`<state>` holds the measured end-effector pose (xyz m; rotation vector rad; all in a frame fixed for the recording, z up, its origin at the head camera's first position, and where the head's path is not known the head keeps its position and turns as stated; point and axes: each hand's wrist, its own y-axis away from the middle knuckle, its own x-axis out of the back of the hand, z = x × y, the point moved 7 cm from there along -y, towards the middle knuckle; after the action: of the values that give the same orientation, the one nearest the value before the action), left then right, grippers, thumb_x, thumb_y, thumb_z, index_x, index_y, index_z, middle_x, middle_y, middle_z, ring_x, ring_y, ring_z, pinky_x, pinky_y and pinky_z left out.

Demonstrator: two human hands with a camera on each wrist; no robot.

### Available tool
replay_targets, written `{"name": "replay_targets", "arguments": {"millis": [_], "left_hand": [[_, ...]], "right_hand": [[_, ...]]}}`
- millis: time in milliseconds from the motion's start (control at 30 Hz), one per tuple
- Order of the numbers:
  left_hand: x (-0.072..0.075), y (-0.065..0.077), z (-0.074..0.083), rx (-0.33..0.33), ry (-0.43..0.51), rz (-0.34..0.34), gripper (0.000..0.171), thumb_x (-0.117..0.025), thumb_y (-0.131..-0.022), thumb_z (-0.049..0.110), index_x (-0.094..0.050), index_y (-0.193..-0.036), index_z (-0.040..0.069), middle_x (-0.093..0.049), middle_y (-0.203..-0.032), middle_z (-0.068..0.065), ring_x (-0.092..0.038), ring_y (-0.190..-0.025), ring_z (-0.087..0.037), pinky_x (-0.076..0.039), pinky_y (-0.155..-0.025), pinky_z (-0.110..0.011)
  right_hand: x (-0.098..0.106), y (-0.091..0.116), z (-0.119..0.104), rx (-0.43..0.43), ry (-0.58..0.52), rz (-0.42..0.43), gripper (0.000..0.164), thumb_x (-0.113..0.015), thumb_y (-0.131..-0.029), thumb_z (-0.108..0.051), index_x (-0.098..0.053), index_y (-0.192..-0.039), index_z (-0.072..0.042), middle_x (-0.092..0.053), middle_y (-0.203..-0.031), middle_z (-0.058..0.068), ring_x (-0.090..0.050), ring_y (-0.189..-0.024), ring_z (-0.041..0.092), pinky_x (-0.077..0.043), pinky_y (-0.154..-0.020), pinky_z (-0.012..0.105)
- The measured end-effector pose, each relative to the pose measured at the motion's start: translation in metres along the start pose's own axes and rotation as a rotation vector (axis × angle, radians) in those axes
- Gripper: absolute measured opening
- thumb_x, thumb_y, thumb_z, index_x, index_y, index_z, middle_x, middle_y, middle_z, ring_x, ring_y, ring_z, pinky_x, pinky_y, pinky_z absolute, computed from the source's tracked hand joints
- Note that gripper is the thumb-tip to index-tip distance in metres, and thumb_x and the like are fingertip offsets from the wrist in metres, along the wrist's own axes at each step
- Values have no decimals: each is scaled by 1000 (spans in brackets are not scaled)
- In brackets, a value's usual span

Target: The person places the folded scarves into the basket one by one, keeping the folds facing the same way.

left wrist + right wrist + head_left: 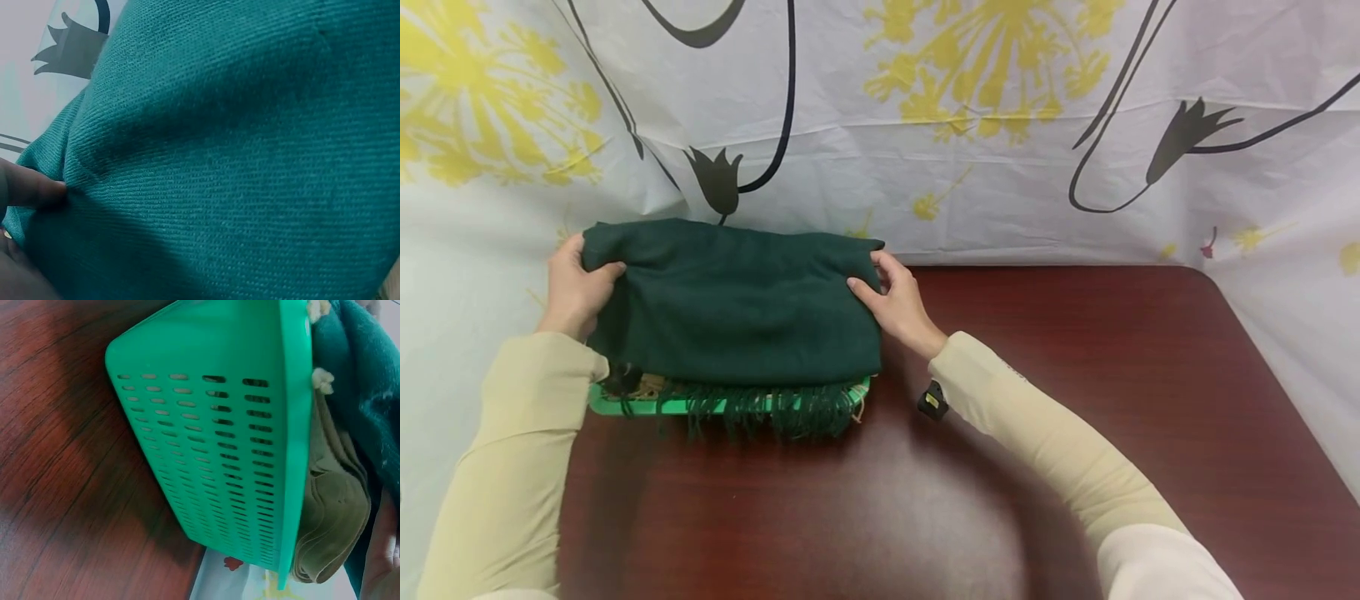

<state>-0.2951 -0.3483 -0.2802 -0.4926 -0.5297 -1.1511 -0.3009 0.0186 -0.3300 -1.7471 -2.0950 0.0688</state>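
Observation:
A folded dark green fringed cloth [737, 300], perhaps a scarf, lies spread over a green plastic basket [206, 431]. Its fringe [812, 412] hangs past the basket's front rim. My left hand [576, 283] pinches the cloth's upper left corner, thumb in front. At the upper right corner, my right hand [898, 300] grips the cloth between thumb and fingers. In the right wrist view, folded olive-brown cloth [331, 525] shows inside the basket beneath the green one. Something dark [622, 379] sits at the basket's front left, its kind unclear.
The basket stands on a dark red-brown wooden table [1120, 400] near its back left edge. Behind hangs a white sheet [1000, 183] with yellow and grey flower prints. A small black device [933, 401] is at the right sleeve's cuff.

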Motion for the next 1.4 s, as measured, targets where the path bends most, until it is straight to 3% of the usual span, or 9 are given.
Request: {"name": "replay_targets", "arguments": {"millis": [200, 400, 533, 800, 1133, 1267, 1400], "left_hand": [[-7, -8, -1, -24, -27, -66, 20, -48, -89, 8, -47, -101, 24, -38, -111, -10, -35, -100, -26, -35, -86, -42], [-17, -11, 0, -36, -48, -120, 30, -46, -86, 0, -42, -116, 0, -34, -120, -22, -34, -104, -34, -34, -85, -46], [-22, -13, 1, -53, -66, -149, 35, -45, -85, -3, -37, -119, -7, -33, -122, -26, -33, -103, -37, -34, -83, -49], [-28, -18, -2, -53, -92, -173, 33, -43, -84, -5, -37, -116, -9, -34, -119, -28, -34, -96, -36, -35, -75, -45], [-37, -18, -12, 43, -64, -116, 29, -43, -77, -8, -41, -106, -9, -37, -109, -22, -34, -87, -29, -35, -65, -32], [-41, -17, -16, 60, -51, -148, 30, -42, -78, -8, -41, -108, -9, -33, -116, -24, -33, -90, -31, -35, -67, -34], [-46, -16, -18, 54, -63, -175, 34, -42, -80, -7, -40, -114, -9, -33, -118, -25, -33, -91, -32, -35, -69, -35]], "right_hand": [[-1, -1, 5, -12, -28, -22, 29, -58, -87, -13, -53, -113, -2, -55, -112, 11, -53, -99, 19, -45, -82, 29], [-1, -1, 14, -46, 11, -31, 34, -57, -87, -14, -52, -119, -2, -51, -120, 11, -50, -108, 21, -43, -86, 30], [-1, -1, 18, -65, 34, -29, 36, -56, -88, -14, -50, -121, -2, -50, -121, 13, -49, -110, 23, -42, -87, 32], [-2, 0, 21, -65, 93, -33, 39, -56, -88, -14, -49, -123, 0, -51, -116, 15, -50, -97, 23, -44, -80, 33], [-5, 1, 23, -59, 100, -45, 37, -56, -88, -13, -51, -122, -1, -54, -113, 15, -53, -96, 24, -46, -78, 31], [-5, 2, 24, -61, 100, -42, 36, -56, -87, -12, -52, -121, -1, -55, -110, 15, -54, -93, 23, -46, -76, 31], [-5, 3, 26, -80, 77, -52, 36, -56, -87, -11, -52, -121, -2, -57, -105, 14, -59, -77, 22, -48, -65, 29]]}}
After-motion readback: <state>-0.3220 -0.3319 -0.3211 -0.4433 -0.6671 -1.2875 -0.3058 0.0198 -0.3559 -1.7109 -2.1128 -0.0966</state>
